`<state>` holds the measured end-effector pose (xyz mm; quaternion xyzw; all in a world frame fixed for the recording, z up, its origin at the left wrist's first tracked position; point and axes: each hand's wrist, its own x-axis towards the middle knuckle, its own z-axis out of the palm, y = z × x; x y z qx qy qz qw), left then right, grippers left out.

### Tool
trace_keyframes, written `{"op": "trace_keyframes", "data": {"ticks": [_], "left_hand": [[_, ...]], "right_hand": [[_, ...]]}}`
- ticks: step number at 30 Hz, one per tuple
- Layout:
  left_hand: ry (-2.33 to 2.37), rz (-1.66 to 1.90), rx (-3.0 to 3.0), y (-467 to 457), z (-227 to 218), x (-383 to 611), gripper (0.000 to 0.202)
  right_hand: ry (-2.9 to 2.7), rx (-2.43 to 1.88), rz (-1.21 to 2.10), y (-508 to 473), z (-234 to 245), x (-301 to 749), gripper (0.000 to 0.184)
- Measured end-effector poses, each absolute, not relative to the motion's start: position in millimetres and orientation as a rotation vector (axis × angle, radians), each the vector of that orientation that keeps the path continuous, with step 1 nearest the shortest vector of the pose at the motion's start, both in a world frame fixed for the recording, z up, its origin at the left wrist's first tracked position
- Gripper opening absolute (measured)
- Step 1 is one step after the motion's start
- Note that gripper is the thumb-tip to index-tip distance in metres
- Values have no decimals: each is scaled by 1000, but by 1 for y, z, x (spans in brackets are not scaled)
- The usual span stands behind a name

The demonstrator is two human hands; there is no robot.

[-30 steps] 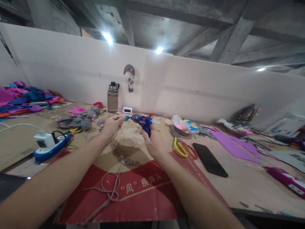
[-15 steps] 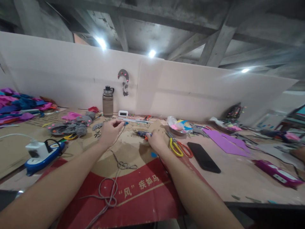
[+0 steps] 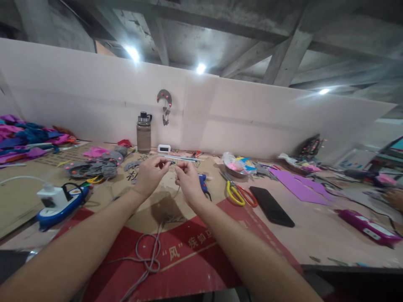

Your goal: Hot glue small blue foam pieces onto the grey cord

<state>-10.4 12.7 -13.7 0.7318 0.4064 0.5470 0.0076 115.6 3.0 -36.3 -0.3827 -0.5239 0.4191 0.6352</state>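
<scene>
A small blue piece [image 3: 173, 162] is held raised, partly hidden.

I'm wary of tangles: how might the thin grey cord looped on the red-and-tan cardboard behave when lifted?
The thin grey cord is probably floppy, lying in loose curves. It looks light, being so slim. Its crossing loops could snag together.

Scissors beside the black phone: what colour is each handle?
The scissors have one yellow handle and one orange-red handle; best seen in the head view.
</scene>
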Motion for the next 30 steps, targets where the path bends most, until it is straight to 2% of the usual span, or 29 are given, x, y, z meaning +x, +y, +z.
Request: {"op": "trace_keyframes", "data": {"ticks": [4,12,30], "left_hand": [[1227,1710,2041,11,-15,-5,12],[1228,1617,1932,8,-15,-1,19],[1087,1498,1775,7,-14,2,20]], "right_hand": [[-1305,-936,758,2,-36,121,16],[-1390,-993,600,-4,-30,126,17],[-1414,-1099,469,-6,-26,131,17]]}}
